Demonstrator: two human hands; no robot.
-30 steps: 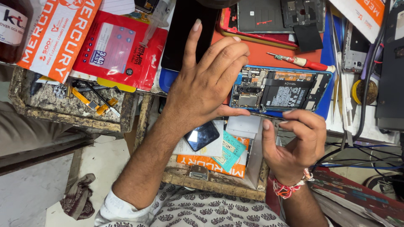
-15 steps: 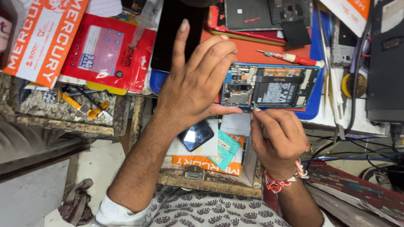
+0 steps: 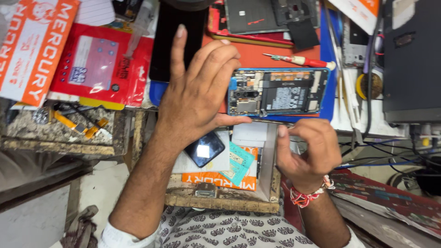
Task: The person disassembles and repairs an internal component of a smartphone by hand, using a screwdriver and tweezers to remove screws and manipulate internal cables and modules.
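Observation:
An opened phone with a blue rim lies back-off on an orange and blue mat, its battery and circuit boards showing. My left hand grips the phone's left end, thumb under the lower edge and fingers spread over the top. Just below the phone's lower edge is my right hand, its fingers curled together and the thumb pointing up. Whether it pinches anything small is hidden. A red-handled screwdriver rests just above the phone.
Under my hands a wooden drawer stands pulled out, holding a small black screen, a teal flex part and boxes. An orange box and red packet lie left. A black unit and cables fill the right.
My right hand has drawn back slightly from the phone's lower edge. My left hand keeps its grip on the phone's left end, and the view has shifted a little.

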